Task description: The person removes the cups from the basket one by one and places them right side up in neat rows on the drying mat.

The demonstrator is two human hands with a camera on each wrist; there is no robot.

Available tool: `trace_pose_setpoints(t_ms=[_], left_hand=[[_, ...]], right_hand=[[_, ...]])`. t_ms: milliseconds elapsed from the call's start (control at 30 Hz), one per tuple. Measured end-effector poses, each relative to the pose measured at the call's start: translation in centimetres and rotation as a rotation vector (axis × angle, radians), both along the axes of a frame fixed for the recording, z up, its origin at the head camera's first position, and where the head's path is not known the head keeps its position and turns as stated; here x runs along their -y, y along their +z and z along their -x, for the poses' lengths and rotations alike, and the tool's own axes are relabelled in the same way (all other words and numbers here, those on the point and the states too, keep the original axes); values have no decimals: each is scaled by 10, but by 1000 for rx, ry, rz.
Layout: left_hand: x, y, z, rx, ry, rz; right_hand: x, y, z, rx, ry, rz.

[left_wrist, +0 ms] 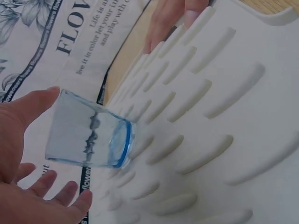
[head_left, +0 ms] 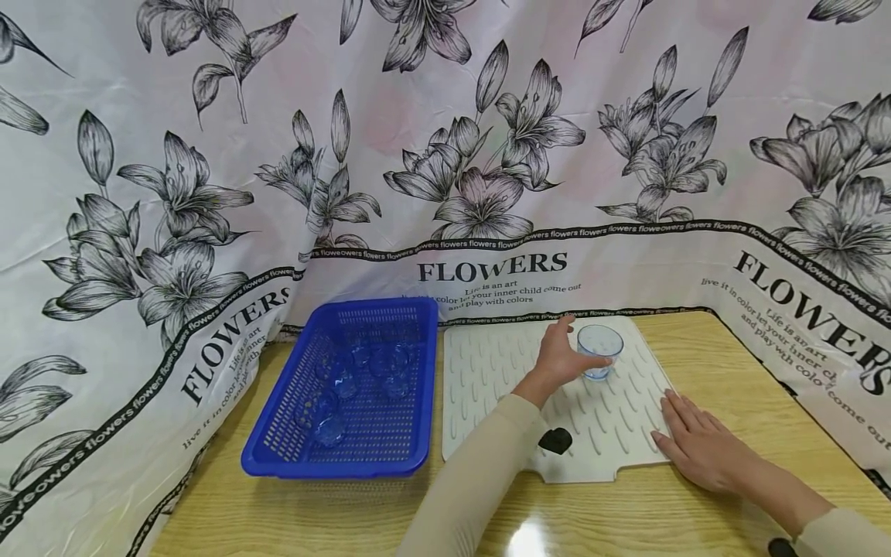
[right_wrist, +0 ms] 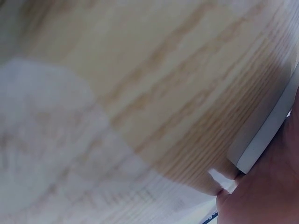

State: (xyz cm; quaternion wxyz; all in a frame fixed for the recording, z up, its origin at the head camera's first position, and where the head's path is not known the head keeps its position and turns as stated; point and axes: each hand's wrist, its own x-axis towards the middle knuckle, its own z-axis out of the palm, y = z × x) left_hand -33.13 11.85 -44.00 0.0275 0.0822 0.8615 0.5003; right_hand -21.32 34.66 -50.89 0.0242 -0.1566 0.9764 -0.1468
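A clear, blue-tinted glass (head_left: 599, 352) stands upright on a white ridged drying mat (head_left: 487, 387), toward its far right. My left hand (head_left: 559, 357) is beside the glass, thumb and fingers spread apart. In the left wrist view the thumb tip is at the rim of the glass (left_wrist: 88, 133), and the other fingers (left_wrist: 67, 191) show a gap from its side. My right hand (head_left: 703, 445) lies flat at the right edge of the mat, fingers straight. Only part of that hand (right_wrist: 261, 191) appears in the right wrist view, near the mat's edge.
Left of the mat sits a blue plastic basket (head_left: 411, 466) with several glasses (head_left: 330, 431) inside. Both rest on a wooden table (head_left: 334, 518). Behind them hangs a white curtain (head_left: 626, 271) with a flower print, its lower edge meeting the tabletop.
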Motion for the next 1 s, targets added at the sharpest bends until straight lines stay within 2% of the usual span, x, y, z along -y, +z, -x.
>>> trace_pose_setpoints(t_ms=[333, 567, 1000], left_hand=[[19, 14, -10, -38, -106, 93], [29, 25, -20, -35, -141, 121], [43, 39, -39, -99, -198, 169]], right_hand=[[3, 3, -1, -10, 2, 6], [3, 2, -2, -16, 0, 5], [2, -2, -1, -26, -3, 4]])
